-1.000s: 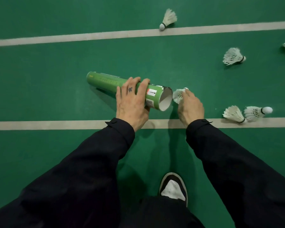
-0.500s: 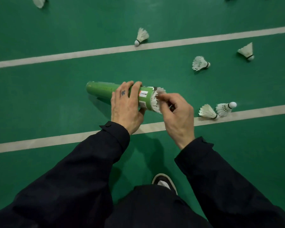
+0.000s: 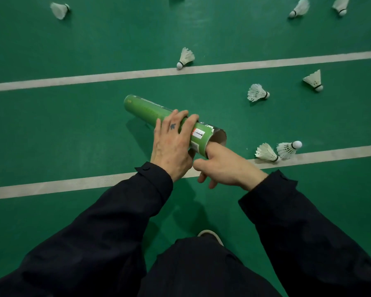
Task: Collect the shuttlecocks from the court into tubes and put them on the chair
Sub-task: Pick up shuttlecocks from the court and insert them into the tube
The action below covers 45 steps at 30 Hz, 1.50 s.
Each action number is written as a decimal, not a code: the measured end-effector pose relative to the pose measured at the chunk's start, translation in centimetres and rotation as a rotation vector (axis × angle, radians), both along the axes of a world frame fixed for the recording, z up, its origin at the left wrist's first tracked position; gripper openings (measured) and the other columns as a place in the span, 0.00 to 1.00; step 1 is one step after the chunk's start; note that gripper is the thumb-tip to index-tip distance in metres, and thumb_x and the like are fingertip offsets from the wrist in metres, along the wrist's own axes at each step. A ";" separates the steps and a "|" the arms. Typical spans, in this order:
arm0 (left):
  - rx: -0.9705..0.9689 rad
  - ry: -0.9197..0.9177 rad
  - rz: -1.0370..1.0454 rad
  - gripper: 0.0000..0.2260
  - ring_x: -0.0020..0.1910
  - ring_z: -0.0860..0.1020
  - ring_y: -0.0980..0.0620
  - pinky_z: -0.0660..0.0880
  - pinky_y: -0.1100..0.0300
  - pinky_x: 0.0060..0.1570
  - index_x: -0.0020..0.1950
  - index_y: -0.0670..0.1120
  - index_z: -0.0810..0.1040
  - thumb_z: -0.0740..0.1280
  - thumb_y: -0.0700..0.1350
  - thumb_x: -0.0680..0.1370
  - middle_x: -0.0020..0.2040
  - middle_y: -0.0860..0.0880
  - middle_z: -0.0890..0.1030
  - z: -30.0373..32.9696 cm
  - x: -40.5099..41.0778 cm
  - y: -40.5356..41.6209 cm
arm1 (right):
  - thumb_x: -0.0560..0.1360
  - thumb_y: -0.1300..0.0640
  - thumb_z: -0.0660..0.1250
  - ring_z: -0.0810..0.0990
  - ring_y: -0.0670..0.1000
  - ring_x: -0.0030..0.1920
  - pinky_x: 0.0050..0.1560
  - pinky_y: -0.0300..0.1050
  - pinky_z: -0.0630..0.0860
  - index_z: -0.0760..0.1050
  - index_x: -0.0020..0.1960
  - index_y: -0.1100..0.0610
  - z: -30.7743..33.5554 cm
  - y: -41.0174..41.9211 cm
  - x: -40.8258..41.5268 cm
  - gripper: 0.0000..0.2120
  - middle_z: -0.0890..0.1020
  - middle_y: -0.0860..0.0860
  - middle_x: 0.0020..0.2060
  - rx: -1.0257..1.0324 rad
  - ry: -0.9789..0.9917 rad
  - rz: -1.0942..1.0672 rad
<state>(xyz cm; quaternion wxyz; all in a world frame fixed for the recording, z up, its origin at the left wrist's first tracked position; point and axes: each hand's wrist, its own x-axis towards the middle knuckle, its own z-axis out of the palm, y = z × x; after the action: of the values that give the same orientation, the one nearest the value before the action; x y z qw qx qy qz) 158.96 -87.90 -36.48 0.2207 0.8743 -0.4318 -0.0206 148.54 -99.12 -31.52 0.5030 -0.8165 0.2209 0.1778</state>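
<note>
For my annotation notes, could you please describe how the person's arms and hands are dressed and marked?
Both arms are covered by long, dark, almost black sleeves reaching the wrists; the left cuff shows a small button tab. The hands are bare, without gloves or rings in view. The left hand has a small dark mark on the back of one finger. The right hand shows no markings.

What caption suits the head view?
Left hand grips green tube; right hand pokes a finger into its mouth.
</note>
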 end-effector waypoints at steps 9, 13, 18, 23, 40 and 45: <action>0.039 0.024 0.032 0.36 0.71 0.68 0.38 0.67 0.38 0.72 0.74 0.47 0.66 0.78 0.44 0.70 0.71 0.41 0.72 -1.3 2.3 -3.4 | 0.77 0.52 0.67 0.81 0.50 0.33 0.34 0.48 0.78 0.80 0.52 0.48 -2.5 -1.6 -2.3 0.05 0.85 0.50 0.48 0.153 -0.566 -0.652; 0.219 0.028 -0.110 0.36 0.73 0.67 0.37 0.64 0.36 0.73 0.75 0.46 0.66 0.78 0.43 0.70 0.72 0.40 0.70 -0.3 1.9 -8.8 | 0.81 0.54 0.67 0.79 0.48 0.35 0.36 0.48 0.79 0.80 0.50 0.51 -3.6 -5.6 -4.6 0.04 0.85 0.52 0.44 0.157 -0.469 -0.967; 0.290 0.035 -0.293 0.35 0.73 0.66 0.34 0.62 0.34 0.74 0.76 0.44 0.66 0.76 0.43 0.72 0.73 0.37 0.70 1.3 2.1 -14.3 | 0.79 0.52 0.66 0.84 0.54 0.48 0.52 0.58 0.83 0.79 0.50 0.45 -5.0 -9.2 -6.3 0.04 0.84 0.46 0.48 0.084 -0.319 -1.147; 0.244 -0.018 -0.481 0.33 0.70 0.69 0.33 0.65 0.36 0.72 0.75 0.46 0.65 0.73 0.46 0.72 0.71 0.38 0.70 -1.5 3.8 -17.6 | 0.80 0.55 0.64 0.82 0.53 0.57 0.56 0.59 0.81 0.74 0.70 0.50 -12.3 -13.4 -8.7 0.18 0.76 0.48 0.70 -0.530 0.066 -0.575; 0.061 0.035 -0.401 0.36 0.72 0.67 0.37 0.63 0.35 0.73 0.75 0.48 0.65 0.76 0.45 0.70 0.72 0.40 0.70 -2.9 3.7 -21.3 | 0.76 0.63 0.75 0.79 0.40 0.46 0.44 0.33 0.77 0.81 0.46 0.61 -3.0 -12.8 -7.8 0.03 0.82 0.50 0.51 -0.735 -0.828 -0.951; -0.025 0.043 -0.520 0.35 0.70 0.69 0.37 0.65 0.34 0.71 0.75 0.47 0.65 0.74 0.45 0.69 0.71 0.41 0.71 -1.9 2.7 -20.3 | 0.78 0.58 0.73 0.79 0.31 0.43 0.45 0.27 0.71 0.85 0.53 0.58 -3.7 -11.1 -5.4 0.05 0.84 0.38 0.48 -0.685 -0.637 -0.724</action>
<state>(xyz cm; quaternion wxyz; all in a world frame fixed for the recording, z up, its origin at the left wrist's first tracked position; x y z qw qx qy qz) 161.69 -108.16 -38.36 0.2280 0.7304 -0.6376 -0.0896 143.11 -110.24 -35.18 0.2809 -0.8181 0.3684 -0.3407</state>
